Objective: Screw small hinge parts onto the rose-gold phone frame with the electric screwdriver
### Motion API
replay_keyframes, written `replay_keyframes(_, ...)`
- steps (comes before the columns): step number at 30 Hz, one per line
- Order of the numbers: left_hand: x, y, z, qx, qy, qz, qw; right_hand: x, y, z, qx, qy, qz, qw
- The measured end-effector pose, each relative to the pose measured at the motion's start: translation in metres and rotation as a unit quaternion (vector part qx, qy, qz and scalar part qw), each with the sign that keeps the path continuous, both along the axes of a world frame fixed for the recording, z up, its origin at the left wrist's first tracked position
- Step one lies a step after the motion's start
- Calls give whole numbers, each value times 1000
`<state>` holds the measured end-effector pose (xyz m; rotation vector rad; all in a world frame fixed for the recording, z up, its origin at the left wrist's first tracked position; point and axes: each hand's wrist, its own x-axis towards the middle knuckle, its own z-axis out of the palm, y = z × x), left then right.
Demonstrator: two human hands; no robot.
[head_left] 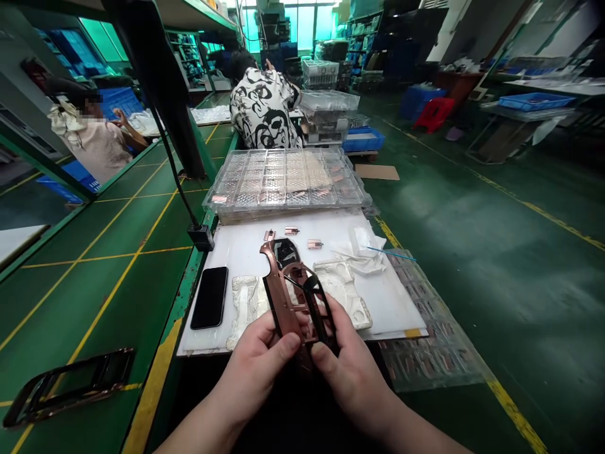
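Copper-brown model car body (pixel 285 309) stood, in the head view, just below the middle of the frame, tilted above the white surface (pixel 401 309), its long axis running roughly up and down the picture with a slight lean to the upper left. Its lower end lay between the two grips: the left grip (pixel 258 362) was clamped on its lower left side, nearer to the copper flank, while the right grip (pixel 348 366) was wrapped around a black frame (pixel 312 283) alongside it on the right. Whether body and frame were joined could not be told. The undersides of both grips were mostly hidden, and the body's lower end faded into shadow.
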<state>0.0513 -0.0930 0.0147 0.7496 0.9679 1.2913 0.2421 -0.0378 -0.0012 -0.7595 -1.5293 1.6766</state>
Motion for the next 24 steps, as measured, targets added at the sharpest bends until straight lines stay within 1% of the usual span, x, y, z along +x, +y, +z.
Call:
replay_keyframes(1,1,-1,-2,6,13,32,999,0,-1,-3,43,-29,-27,998)
replay_keyframes(3,2,-4,-4,29,-1,83,996,1,-6,-6,151,-80,-69,983)
replay_keyframes(4,2,-5,-5,39,-22,101,994,1,-8,-5,196,-87,-75,974)
replay_keyframes(5,1,-6,-6,47,-42,114,992,0,-11,-3,216,-77,-69,971)
replay_keyframes(6,0,-7,-6,48,-57,120,990,-2,-13,0,203,-50,-50,977)
replay_keyframes(7,-2,-8,-6,42,-67,121,989,-4,-15,5,153,-13,-21,988)
replay_keyframes(8,-4,-9,-6,28,-76,122,989,-6,-15,10,78,24,18,997)
replay_keyframes(9,-7,-9,-5,11,-85,119,989,-10,-15,15,-11,58,67,996)
replay_keyframes(10,-9,-10,-5,-6,-94,113,989,-13,-13,19,-99,85,121,984)
replay_keyframes(11,-11,-11,-5,-20,-104,106,989,-17,-11,23,-173,107,175,963)
replay_keyframes(12,-12,-12,-6,-29,-112,100,988,-21,-9,26,-225,124,221,941)
replay_keyframes(13,-13,-14,-7,-32,-118,96,988,-25,-7,28,-259,138,254,921)
replay_keyframes(14,-12,-15,-8,-29,-119,93,988,-28,-5,28,-279,150,275,908)
replay_keyframes(15,-12,-17,-9,-23,-117,92,989,-30,-3,28,-293,157,283,900)
replay_keyframes(17,-10,-21,-11,-15,-107,95,990,-32,-2,25,-311,161,286,892)
replay_keyframes(20,-9,-23,-13,-19,-89,121,989,-33,-3,19,-338,166,294,879)
replay_keyframes(22,-9,-23,-13,-23,-81,135,987,-33,-3,16,-339,169,291,878)
replay_keyframes(24,-9,-23,-13,-35,-78,139,987,-36,-3,14,-320,163,279,891)
